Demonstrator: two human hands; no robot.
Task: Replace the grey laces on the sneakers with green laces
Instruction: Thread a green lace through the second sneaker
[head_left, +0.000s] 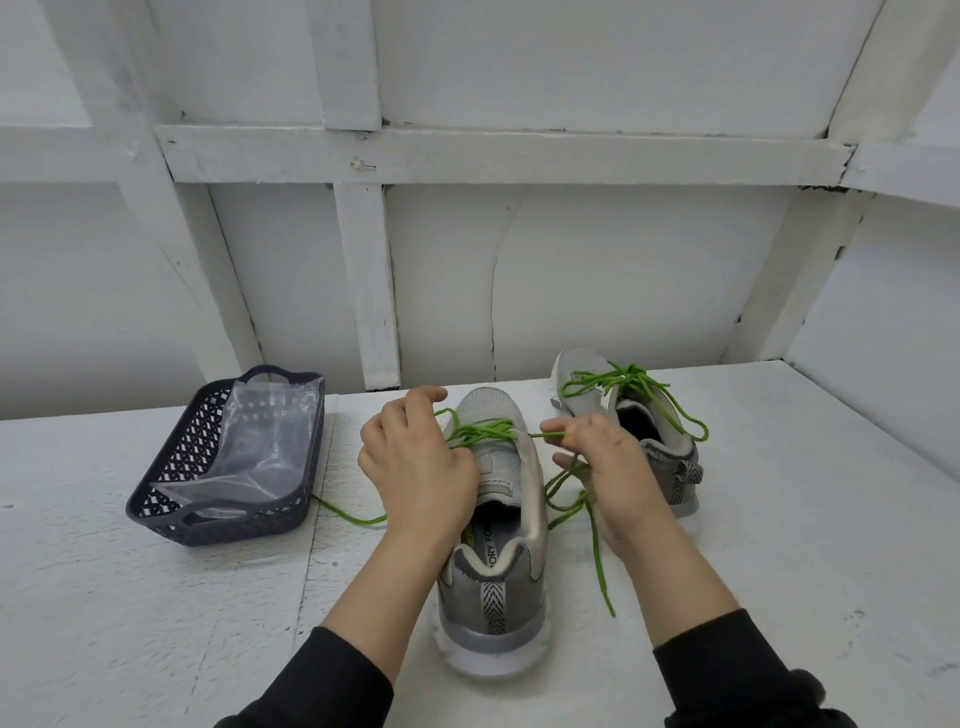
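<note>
Left hand (415, 467) grips green lace (488, 430) on near sneaker (498, 577), anchoring crossings; right hand (605, 467) pinches its strand, evidently for tensioning.

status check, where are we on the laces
Left hand grips green lace over near sneaker's eyelets, right hand pinches it just right of the shoe. Near sneaker part laced, far sneaker green-laced, tied. Nothing in the way; basket off left.
</note>
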